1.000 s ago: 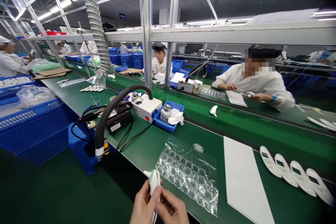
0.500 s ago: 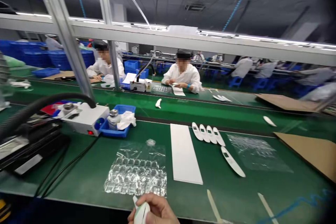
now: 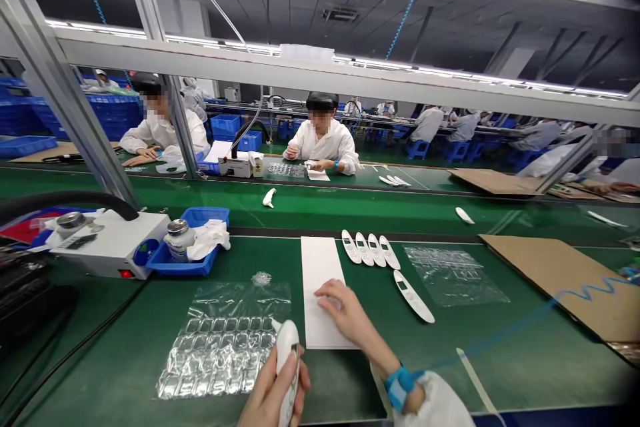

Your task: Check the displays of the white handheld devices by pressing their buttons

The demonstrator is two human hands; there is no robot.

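The green bench (image 3: 150, 340) runs off both sides of the view. On it, the clear blister sheet (image 3: 225, 340) lies just left of the white strip (image 3: 320, 267). The right hand (image 3: 345, 310) rests on that strip, fingers loosely spread, holding nothing. Left of the strip, the left hand (image 3: 267, 397), cut off by the bottom edge, is wrapped around a white handheld device (image 3: 287, 360) whose lower end is hidden.
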